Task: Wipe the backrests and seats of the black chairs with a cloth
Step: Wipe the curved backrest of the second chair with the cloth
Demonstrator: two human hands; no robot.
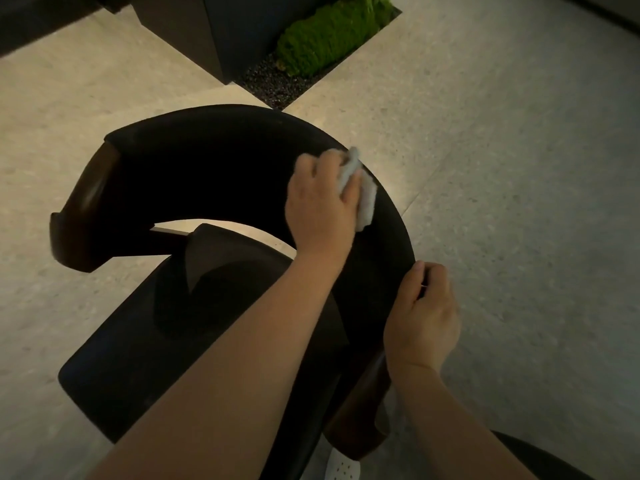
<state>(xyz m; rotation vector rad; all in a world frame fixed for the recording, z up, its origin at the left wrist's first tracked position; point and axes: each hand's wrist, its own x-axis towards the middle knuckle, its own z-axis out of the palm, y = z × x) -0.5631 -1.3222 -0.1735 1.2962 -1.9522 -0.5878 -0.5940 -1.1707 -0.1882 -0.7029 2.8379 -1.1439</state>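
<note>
A black chair stands below me, with a curved padded backrest (207, 161) that ends in brown wooden arm tips (86, 202). Its black seat (145, 358) lies lower left, partly hidden by my forearm. My left hand (320, 209) presses a white cloth (363, 199) onto the top of the backrest at its right curve. My right hand (424, 317) grips the outer edge of the backrest lower down, thumb on top.
Pale stone floor (519, 168) surrounds the chair. A recessed bed of green moss (329, 36) and dark gravel lies beyond, beside a dark block (194, 32). My white shoe (341, 465) shows under the chair. A dark rounded object (540, 459) sits at the bottom right.
</note>
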